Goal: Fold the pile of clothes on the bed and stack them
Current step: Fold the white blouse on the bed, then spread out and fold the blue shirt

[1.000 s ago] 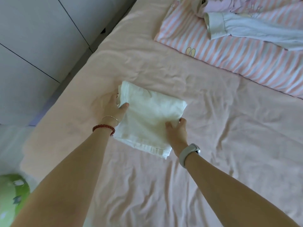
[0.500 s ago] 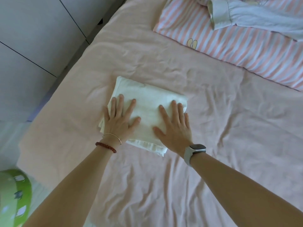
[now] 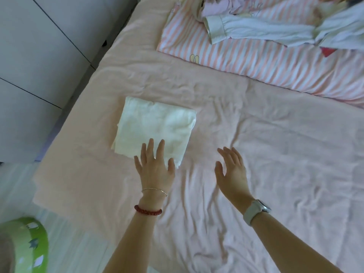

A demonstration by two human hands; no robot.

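Looking down through the head camera, we see a folded white cloth (image 3: pixel 155 128) lying flat on the pink bedsheet (image 3: pixel 275 154), left of the frame's centre. Our left hand (image 3: pixel 155 170) is spread with straight fingers, and its fingertips overlap the near edge of the cloth; we cannot tell whether they press on it. Our right hand (image 3: pixel 231 171) is flat with relaxed fingers over bare sheet, to the right of the cloth and apart from it. Both hands hold nothing. In the upper right of the frame, a pile of unfolded clothes (image 3: pixel 275 28) lies on a pink-striped blanket (image 3: pixel 256 58). A green object (image 3: pixel 29 245) sits in the lower left corner.
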